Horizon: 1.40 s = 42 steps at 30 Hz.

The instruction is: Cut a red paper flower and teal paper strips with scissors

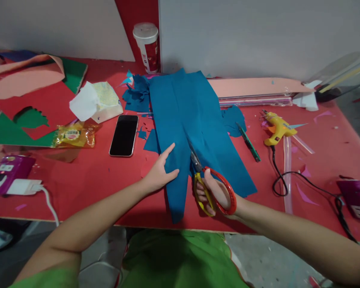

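Ahead of the right hand [218, 192], curled round the scissors [196, 162], lies the blue sheet [180, 108]; the left hand [160, 173], spread and grasping nothing, rests on it. The cut could stray if the sheet, steadied one side only, bunches. The scissors point forward-left; the sheet's long axis runs forward.

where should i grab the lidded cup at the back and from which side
Grip the cup around its body below the white lid, probably from the front left with the left hand: it stands upright, panels rise close behind, and the right hand holds scissors.
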Tool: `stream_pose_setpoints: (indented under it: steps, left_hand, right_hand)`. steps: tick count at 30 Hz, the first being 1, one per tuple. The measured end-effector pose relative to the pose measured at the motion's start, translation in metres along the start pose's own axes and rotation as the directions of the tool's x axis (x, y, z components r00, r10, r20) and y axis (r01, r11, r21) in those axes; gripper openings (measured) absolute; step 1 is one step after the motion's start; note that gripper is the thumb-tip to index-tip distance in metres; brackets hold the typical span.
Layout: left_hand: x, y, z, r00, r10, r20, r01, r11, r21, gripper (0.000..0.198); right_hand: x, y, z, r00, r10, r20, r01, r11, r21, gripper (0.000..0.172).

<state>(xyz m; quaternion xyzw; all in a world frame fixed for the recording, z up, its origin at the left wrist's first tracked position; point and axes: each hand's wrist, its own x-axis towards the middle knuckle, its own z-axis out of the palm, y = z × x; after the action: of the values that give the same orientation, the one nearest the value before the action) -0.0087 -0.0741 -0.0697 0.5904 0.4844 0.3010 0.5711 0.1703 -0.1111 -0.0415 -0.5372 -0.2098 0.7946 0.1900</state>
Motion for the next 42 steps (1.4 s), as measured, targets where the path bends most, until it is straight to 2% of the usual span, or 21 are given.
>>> stream_pose_setpoints:
  steps: [5,13,17,22,26,29,37,42]
  left_hand:
    - [0.000,0.001,0.000,1.000,-0.015,0.005,0.015,1.000,-0.011,0.076]
    - [0.000,-0.001,0.000,1.000,-0.025,0.000,0.025,0.997,-0.068,0.076]
    - [0.001,-0.003,0.000,1.000,-0.020,0.016,0.021,0.994,-0.109,0.075]
    - [0.005,-0.006,-0.001,0.997,0.075,0.008,-0.070,0.968,-0.241,0.068]
    - [0.008,-0.006,-0.003,1.000,-0.006,-0.002,0.005,0.952,-0.306,0.067]
    - [0.008,-0.006,-0.005,0.998,-0.055,0.007,0.055,0.954,-0.294,0.067]
    - [0.007,-0.006,-0.006,0.999,-0.033,-0.036,0.024,0.976,-0.215,0.068]
    - [0.007,-0.004,-0.006,0.999,-0.036,-0.037,0.027,0.972,-0.234,0.068]
  right_hand:
    - [-0.001,-0.003,0.000,0.998,-0.036,-0.045,0.034,0.998,-0.045,0.062]
    - [-0.001,-0.003,-0.007,0.995,-0.091,-0.051,0.082,0.984,-0.158,0.056]
    - [-0.002,-0.004,-0.009,0.995,-0.070,-0.069,0.057,0.984,-0.169,0.054]
    - [-0.008,-0.002,-0.014,0.998,-0.052,0.033,0.056,0.989,-0.138,0.053]
    - [-0.019,-0.002,-0.019,0.993,-0.071,0.099,0.085,0.985,-0.151,0.049]
    - [-0.028,-0.007,-0.020,0.990,-0.021,0.140,0.041,0.989,-0.144,0.055]
    - [-0.033,-0.014,-0.028,0.990,0.068,0.124,-0.055,0.992,-0.111,0.060]
    - [-0.030,-0.013,-0.035,0.991,0.051,0.123,-0.033,0.989,-0.146,0.065]
